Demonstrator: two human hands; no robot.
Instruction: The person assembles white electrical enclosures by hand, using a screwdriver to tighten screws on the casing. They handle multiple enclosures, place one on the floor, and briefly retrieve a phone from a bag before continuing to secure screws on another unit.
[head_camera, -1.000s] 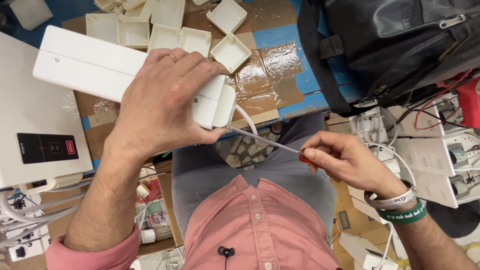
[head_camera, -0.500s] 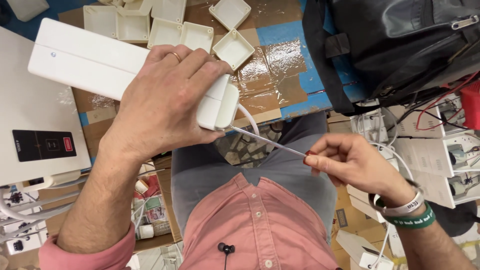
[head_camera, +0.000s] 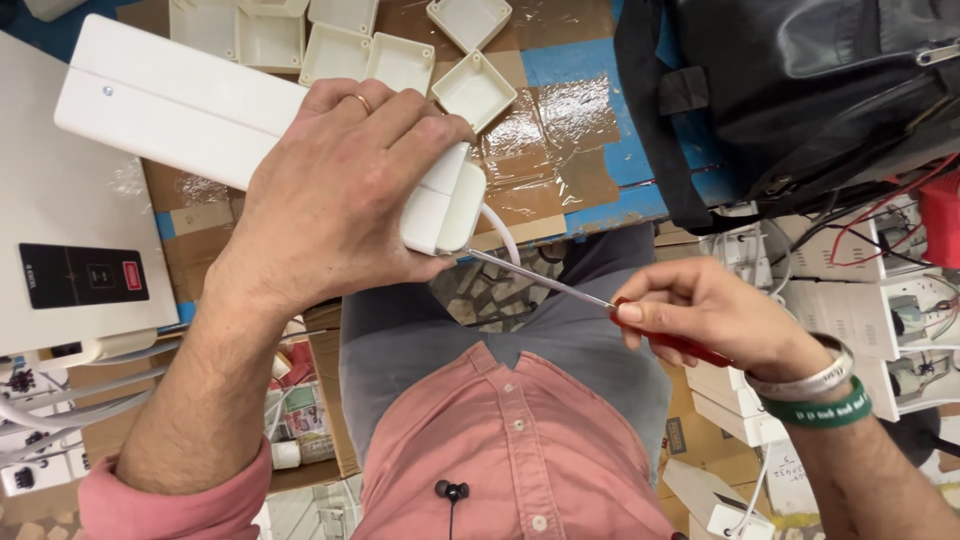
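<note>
- While the left hand (head_camera: 330, 195) lies spread over the near end of a long white plastic casing (head_camera: 190, 110), its grip is clenched on that casing, thumb under the lower edge and fingers (head_camera: 400, 105) wrapped over the top; a ring sits on one finger
- the casing lies slanted across the brown, taped cardboard of the table (head_camera: 560, 170), its rounded end cap (head_camera: 445, 205) pointing toward the person's lap, with a white cable (head_camera: 503, 232) curving out just beside the cap
- the right hand (head_camera: 715, 320) grasps a screwdriver (head_camera: 600, 298) by its red handle, pinched between thumb and fingertips; the thin metal shaft runs up and left, and its tip meets the underside of the end cap
- a silver bangle and a green wristband (head_camera: 825, 410) circle the right wrist
- several open, square white box shells (head_camera: 400, 60) lie on the table beyond the casing
- a black bag (head_camera: 800, 90) rests at the upper right, well apart from both hands
- a flat white panel with a black label (head_camera: 85, 275) lies to the left of the left forearm
</note>
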